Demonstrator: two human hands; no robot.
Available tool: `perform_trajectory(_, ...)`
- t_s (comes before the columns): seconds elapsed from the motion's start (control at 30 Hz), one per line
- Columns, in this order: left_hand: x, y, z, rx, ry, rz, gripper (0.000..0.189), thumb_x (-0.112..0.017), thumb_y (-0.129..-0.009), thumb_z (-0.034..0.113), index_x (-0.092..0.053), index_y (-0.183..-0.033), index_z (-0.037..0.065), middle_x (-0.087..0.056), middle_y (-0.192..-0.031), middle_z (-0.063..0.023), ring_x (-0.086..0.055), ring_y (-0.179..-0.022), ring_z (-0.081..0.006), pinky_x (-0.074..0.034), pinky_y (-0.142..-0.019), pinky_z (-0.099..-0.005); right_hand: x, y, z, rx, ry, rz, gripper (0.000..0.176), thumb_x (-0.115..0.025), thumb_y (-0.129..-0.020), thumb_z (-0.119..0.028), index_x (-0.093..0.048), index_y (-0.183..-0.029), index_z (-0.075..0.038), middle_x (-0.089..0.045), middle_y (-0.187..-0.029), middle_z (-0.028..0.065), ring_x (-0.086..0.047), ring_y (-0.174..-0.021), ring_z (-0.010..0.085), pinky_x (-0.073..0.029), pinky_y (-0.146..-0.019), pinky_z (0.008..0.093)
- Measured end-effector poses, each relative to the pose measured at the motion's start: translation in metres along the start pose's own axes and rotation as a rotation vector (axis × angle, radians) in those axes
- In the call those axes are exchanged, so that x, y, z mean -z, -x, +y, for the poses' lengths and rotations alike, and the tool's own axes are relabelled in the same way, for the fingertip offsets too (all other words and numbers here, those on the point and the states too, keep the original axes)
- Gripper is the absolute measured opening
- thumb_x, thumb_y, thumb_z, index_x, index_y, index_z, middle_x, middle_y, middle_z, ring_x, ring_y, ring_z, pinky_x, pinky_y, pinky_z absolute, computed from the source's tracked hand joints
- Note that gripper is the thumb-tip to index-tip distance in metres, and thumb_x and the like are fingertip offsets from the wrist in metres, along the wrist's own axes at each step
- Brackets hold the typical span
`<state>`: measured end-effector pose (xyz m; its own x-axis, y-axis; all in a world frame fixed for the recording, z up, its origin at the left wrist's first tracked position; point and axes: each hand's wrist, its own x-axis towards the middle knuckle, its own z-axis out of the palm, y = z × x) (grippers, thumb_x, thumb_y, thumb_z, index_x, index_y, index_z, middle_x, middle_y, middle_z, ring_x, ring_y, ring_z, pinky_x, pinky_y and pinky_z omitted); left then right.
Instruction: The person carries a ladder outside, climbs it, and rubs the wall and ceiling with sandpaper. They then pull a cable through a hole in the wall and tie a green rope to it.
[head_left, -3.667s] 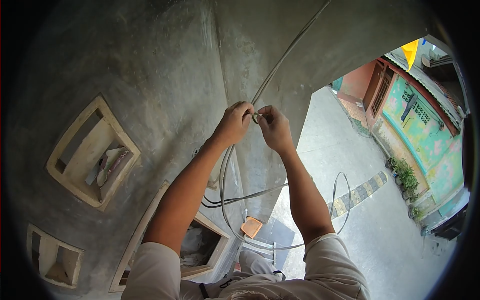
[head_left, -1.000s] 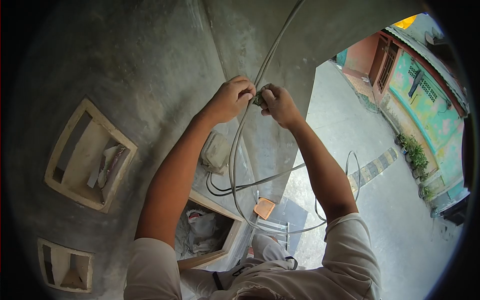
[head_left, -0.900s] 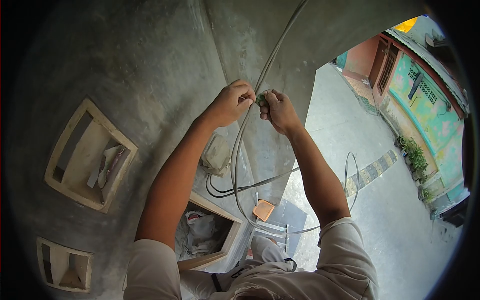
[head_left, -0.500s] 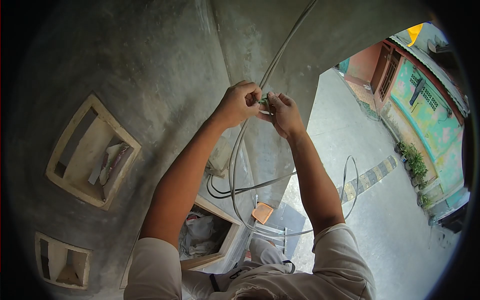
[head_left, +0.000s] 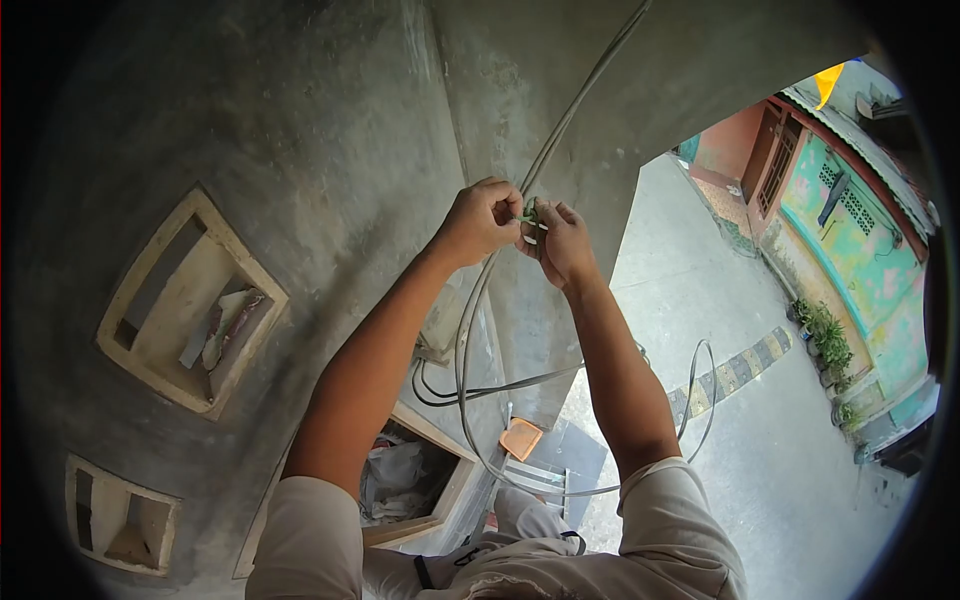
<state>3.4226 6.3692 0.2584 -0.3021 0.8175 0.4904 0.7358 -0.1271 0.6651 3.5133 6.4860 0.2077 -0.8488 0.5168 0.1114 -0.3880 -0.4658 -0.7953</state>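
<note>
My left hand and my right hand are raised close together against the grey cables. Between their fingertips is a small green strip, perhaps a tie. The fingers of both hands are pinched on it. It lies right beside the cables, but whether it goes round them is hidden by the fingers. The cables run up along the concrete wall to the top. Below my hands they hang down in a wide loop between my forearms.
A grey box sits on the wall behind my left forearm. Two framed openings are at left. A wooden-framed recess below holds plastic bags. An orange piece and ladder-like rails are beneath me. At right lies a paved lane.
My hands have shifted slightly downward in view, still at the green strip. More of the strip now shows between the fingertips. The camera view has tilted a little.
</note>
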Motion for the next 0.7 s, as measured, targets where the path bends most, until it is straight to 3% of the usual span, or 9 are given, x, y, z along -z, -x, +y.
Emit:
perform_trajectory(0.07, -0.003, 0.001, -0.004, 0.003, -0.002, 0.021, 0.013, -0.061, -0.071, -0.005, -0.052, -0.078, 0.002, -0.049, -0.082, -0.0007, -0.051, -0.069, -0.0068, -0.044, -0.063, -0.0218, -0.003, 0.011, 0.005, 0.027, -0.010, 0.096, 0.013, -0.053, -0.092, -0.014, -0.053, -0.103, -0.006, -0.057, -0.084, 0.0022, -0.055, -0.069, 0.0112, -0.052, -0.062, 0.0275)
perform_trajectory(0.2, 0.000, 0.002, 0.004, -0.058, -0.051, 0.032, 0.013, -0.060, -0.070, -0.004, -0.052, -0.077, 0.002, -0.051, -0.080, -0.0025, -0.051, -0.067, -0.0086, -0.045, -0.062, -0.0246, 0.011, 0.004, -0.018, -0.060, 0.410, -0.208, 0.012, -0.050, -0.088, -0.007, -0.057, -0.097, -0.005, -0.059, -0.084, 0.0031, -0.056, -0.064, 0.0091, -0.054, -0.060, 0.0266)
perform_trajectory(0.27, 0.002, 0.002, 0.007, -0.065, -0.103, 0.053, 0.013, -0.060, -0.069, -0.004, -0.052, -0.077, 0.003, -0.051, -0.078, -0.0035, -0.052, -0.066, -0.0098, -0.045, -0.061, -0.0257, 0.008, 0.002, -0.025, -0.043, 0.431, -0.259, 0.012, -0.051, -0.091, -0.012, -0.059, -0.095, -0.003, -0.059, -0.082, 0.0044, -0.058, -0.059, 0.0088, -0.054, -0.054, 0.0248)
perform_trajectory(0.33, 0.001, 0.001, 0.003, -0.078, -0.142, 0.058, 0.015, -0.059, -0.067, -0.005, -0.052, -0.078, 0.003, -0.050, -0.078, -0.0042, -0.052, -0.065, -0.0117, -0.045, -0.061, -0.0267, 0.007, 0.001, -0.029, 0.085, 0.546, -0.143, 0.020, -0.049, -0.095, -0.021, -0.057, -0.095, -0.002, -0.059, -0.080, 0.0065, -0.058, -0.055, 0.0109, -0.054, -0.048, 0.0254)
perform_trajectory(0.37, -0.002, 0.001, 0.000, -0.119, -0.193, 0.084, 0.015, -0.059, -0.067, -0.006, -0.052, -0.077, 0.003, -0.049, -0.078, -0.0046, -0.052, -0.066, -0.0130, -0.045, -0.061, -0.0274, 0.003, 0.000, -0.026, 0.079, 0.443, 0.036, 0.030, -0.044, -0.098, -0.029, -0.053, -0.094, -0.002, -0.058, -0.077, 0.0084, -0.059, -0.052, 0.0136, -0.053, -0.045, 0.0259)
perform_trajectory(0.47, -0.009, 0.000, -0.002, -0.121, -0.203, 0.103, 0.015, -0.059, -0.067, -0.005, -0.051, -0.077, 0.002, -0.049, -0.078, -0.0052, -0.052, -0.066, -0.0137, -0.045, -0.061, -0.0279, 0.009, -0.006, -0.011, 0.109, 0.162, 0.173, 0.031, -0.040, -0.099, -0.031, -0.049, -0.093, -0.002, -0.057, -0.076, 0.0092, -0.060, -0.054, 0.0167, -0.052, -0.045, 0.0267)
perform_trajectory(0.53, -0.010, 0.001, -0.001, -0.136, -0.188, 0.120, 0.015, -0.059, -0.067, -0.005, -0.051, -0.077, 0.003, -0.049, -0.078, -0.0054, -0.051, -0.065, -0.0141, -0.044, -0.060, -0.0282, 0.008, 0.003, -0.007, 0.070, 0.138, 0.165, 0.029, -0.042, -0.099, -0.030, -0.048, -0.094, -0.003, -0.057, -0.082, 0.0095, -0.062, -0.059, 0.0179, -0.053, -0.048, 0.0271)
perform_trajectory(0.6, -0.009, 0.003, 0.001, -0.096, -0.161, 0.152, 0.016, -0.059, -0.067, -0.006, -0.050, -0.077, 0.003, -0.048, -0.078, -0.0054, -0.049, -0.064, -0.0145, -0.043, -0.059, -0.0282, 0.005, 0.014, -0.009, 0.151, 0.063, 0.063, 0.028, -0.045, -0.098, -0.031, -0.048, -0.095, -0.003, -0.057, -0.093, 0.0103, -0.063, -0.064, 0.0187, -0.053, -0.052, 0.0274)
perform_trajectory(0.7, -0.010, 0.006, 0.003, -0.110, -0.142, 0.169, 0.015, -0.058, -0.068, -0.006, -0.050, -0.077, 0.003, -0.047, -0.077, -0.0055, -0.048, -0.064, -0.0147, -0.043, -0.059, -0.0285, -0.003, 0.026, -0.014, 0.236, 0.029, 0.082, 0.028, -0.048, -0.097, -0.031, -0.050, -0.097, -0.003, -0.056, -0.101, 0.0103, -0.065, -0.069, 0.0195, -0.051, -0.053, 0.0268)
